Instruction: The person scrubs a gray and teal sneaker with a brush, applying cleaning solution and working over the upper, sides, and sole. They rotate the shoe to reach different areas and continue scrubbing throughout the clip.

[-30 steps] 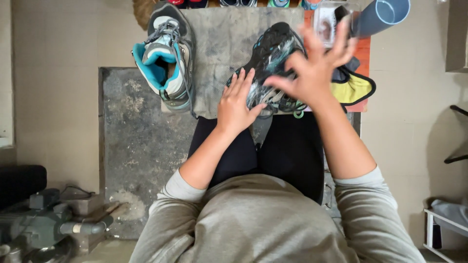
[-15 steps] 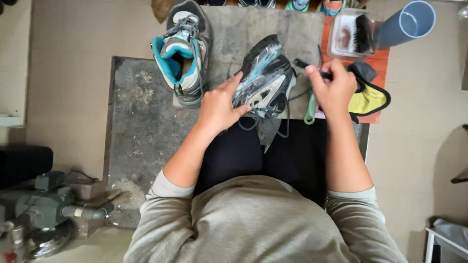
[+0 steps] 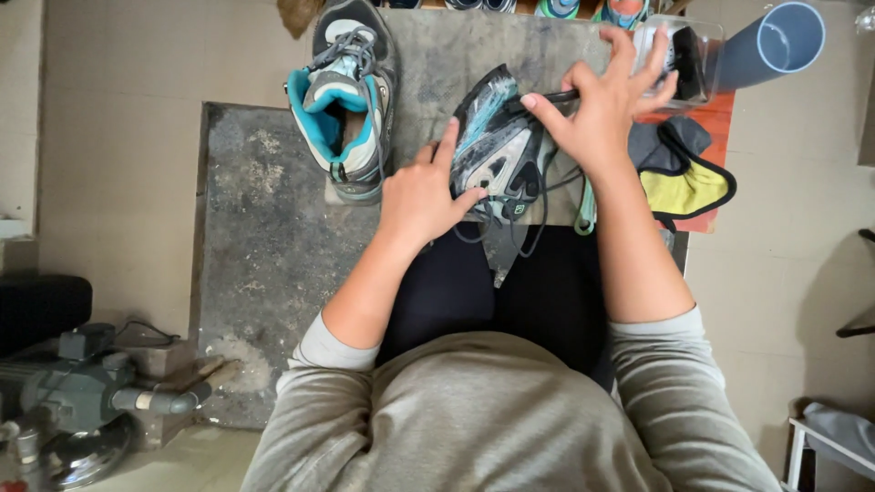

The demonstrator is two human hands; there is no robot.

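Since half a second ago the right hand [image 3: 602, 114] has gone up from beside the yellow cloth [image 3: 688, 187] to the upper end of the shoe [image 3: 497, 146]. Its fingers are now spread wide, and thumb and forefinger pinch a thin dark tool [image 3: 547, 98] against the shoe; what kind of tool it is, I cannot tell. The other fingers fan out in front of the clear box [image 3: 702, 55], probably only to stay out of the way.

The left hand [image 3: 424, 196] lies flat and open on the lower left side of the shoe, fingers stretched over it. It does not grasp; it seems to press the shoe down so that it does not slide while the right hand works. The shoe lies on its side on the grey slab [image 3: 437, 55], just in front of the person's knees, with its laces [image 3: 524, 223] hanging loose over the edge toward the lap.

A second shoe [image 3: 346, 100], with turquoise lining, stands upright to the left, near but apart. A blue cup [image 3: 775, 41] lies tipped beside the box, at the far right.
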